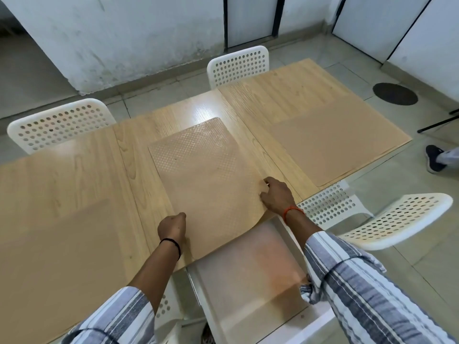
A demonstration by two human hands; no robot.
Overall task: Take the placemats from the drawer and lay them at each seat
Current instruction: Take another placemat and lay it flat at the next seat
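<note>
Both forearms reach forward over the open white drawer (250, 274) to a tan placemat (206, 175) lying on the wooden worktop (74, 175), its near edge overhanging the drawer. The left hand (172, 225) is curled at the mat's left near edge, apparently pinching it. The right hand (277, 194) grips the right edge, fingers (265, 181) curled on it.

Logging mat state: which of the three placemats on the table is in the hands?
The middle placemat: left hand and right hand pinch its near edge above the open drawer. The left placemat and right placemat lie untouched.
</note>
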